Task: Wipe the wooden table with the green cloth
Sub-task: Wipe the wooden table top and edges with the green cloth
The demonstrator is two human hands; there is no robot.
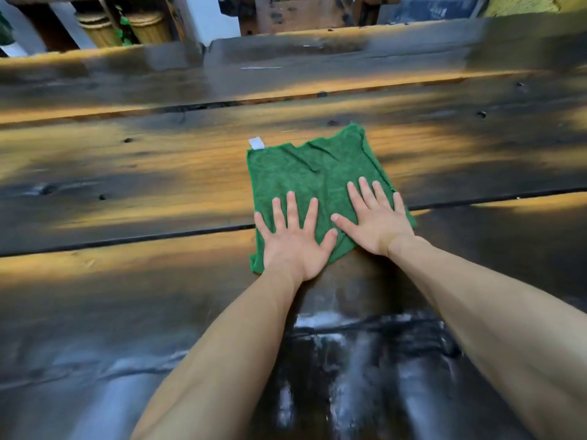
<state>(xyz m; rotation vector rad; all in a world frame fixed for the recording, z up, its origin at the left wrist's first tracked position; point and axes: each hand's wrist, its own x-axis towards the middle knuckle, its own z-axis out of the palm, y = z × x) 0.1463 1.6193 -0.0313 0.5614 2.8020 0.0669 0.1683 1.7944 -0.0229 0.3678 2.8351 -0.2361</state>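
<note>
Both palms are pressing flat, fingers spread: the left hand point(293, 236) and right hand point(374, 217) are lying side by side on the green cloth point(313, 179), pinning it under them against the wooden table point(127, 173), probably for even wiping pressure.

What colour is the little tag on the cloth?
White. The tag sits at the far left corner of the green cloth, seen in the head view.

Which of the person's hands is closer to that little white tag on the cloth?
Left. The left hand lies flat below the white tag, on the green cloth; the right hand presses farther right.
</note>
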